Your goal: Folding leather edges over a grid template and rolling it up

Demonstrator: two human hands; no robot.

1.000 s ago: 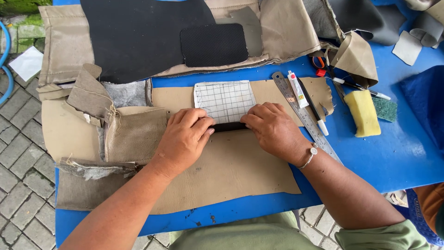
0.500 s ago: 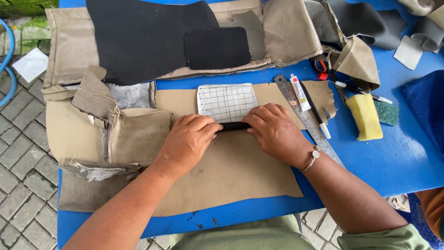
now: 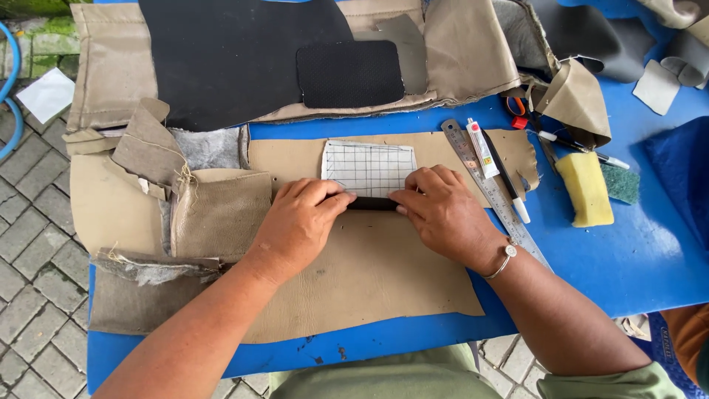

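Pressing my left hand (image 3: 299, 222) and right hand (image 3: 441, 214) flat, fingers bent, on a black strip (image 3: 371, 203) under the grid card (image 3: 368, 168).

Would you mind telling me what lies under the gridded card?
The gridded card rests on the tan leather sheet, which covers the blue table. A dark strip shows at its near edge; both hands hide the rest.

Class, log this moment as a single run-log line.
left hand pressing dark strip | right hand pressing same strip | gridded card above | tan leather beneath
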